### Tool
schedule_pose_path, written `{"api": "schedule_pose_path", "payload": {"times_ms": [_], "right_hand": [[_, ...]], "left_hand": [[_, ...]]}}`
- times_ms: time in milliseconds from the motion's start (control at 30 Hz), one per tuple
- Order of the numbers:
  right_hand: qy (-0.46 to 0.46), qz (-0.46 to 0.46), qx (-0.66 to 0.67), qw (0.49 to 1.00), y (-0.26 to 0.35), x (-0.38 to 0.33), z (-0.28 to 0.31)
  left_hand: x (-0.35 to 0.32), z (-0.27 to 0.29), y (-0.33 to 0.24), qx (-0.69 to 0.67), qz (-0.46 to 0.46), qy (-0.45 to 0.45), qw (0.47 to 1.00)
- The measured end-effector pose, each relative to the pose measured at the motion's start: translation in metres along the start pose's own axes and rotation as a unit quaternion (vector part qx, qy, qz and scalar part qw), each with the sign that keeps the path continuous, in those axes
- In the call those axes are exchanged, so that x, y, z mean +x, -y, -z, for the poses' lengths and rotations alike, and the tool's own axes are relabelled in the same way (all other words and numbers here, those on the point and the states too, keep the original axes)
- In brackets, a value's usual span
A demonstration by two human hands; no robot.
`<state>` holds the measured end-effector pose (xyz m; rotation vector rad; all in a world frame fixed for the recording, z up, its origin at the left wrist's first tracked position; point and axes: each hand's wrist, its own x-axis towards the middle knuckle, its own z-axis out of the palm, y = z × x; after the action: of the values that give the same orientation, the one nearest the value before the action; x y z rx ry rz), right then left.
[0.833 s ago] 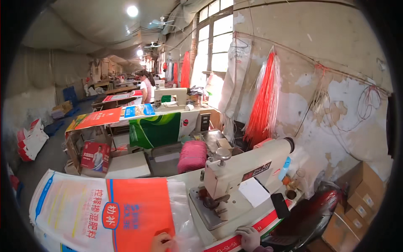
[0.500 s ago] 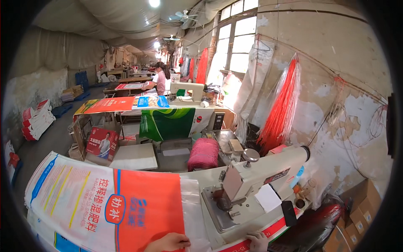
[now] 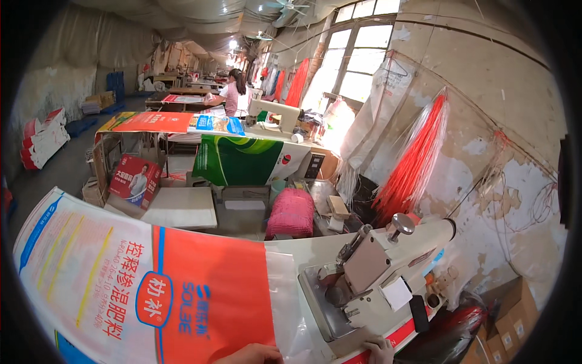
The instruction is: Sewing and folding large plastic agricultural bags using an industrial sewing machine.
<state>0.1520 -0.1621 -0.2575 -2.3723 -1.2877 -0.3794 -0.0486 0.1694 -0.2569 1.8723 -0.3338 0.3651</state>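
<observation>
Head view: a printed sack (image 3: 206,273), white toward the left and orange toward the right, is lying across the lower left, its long axis running roughly left to right and its pale unprinted edge (image 3: 294,303) facing the sewing machine (image 3: 379,261). The governing relation, in this judgement, is edge to machine: the edge is lying on the table just left of the metal plate (image 3: 321,291). The left hand (image 3: 253,354) is the nearer one, reaching in at the lower border and resting on the orange panel near that edge; its fingers are pointing right, and the bulk of the sack is extending leftward and away from it. Whether this hand is pinching the material or merely pressing it cannot be told. The right hand (image 3: 380,350) is standing well apart from the sack, beyond the plate, its fingers bending over a red strip (image 3: 400,333) along the table's near side; the border is cutting it off, so whether it is gripping anything cannot be confirmed.
</observation>
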Motion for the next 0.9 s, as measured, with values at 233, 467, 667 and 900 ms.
{"api": "schedule_pose_path", "payload": {"times_ms": [233, 467, 667, 900], "right_hand": [[0.005, -0.017, -0.017, 1.0, 0.003, -0.001, 0.0], [0.0, -0.001, -0.009, 1.0, 0.002, -0.001, 0.002], [0.0, -0.005, -0.002, 1.0, 0.003, 0.001, 0.002], [-0.002, 0.003, 0.003, 1.0, 0.003, 0.002, 0.003]], "left_hand": [[-0.002, 0.002, -0.013, -0.001, 0.011, -0.034, 0.999], [0.001, -0.001, -0.016, 0.003, 0.034, -0.041, 0.999], [0.0, 0.0, -0.022, -0.03, 0.047, -0.055, 0.997], [0.003, 0.0, -0.027, -0.029, 0.041, -0.068, 0.996]]}}
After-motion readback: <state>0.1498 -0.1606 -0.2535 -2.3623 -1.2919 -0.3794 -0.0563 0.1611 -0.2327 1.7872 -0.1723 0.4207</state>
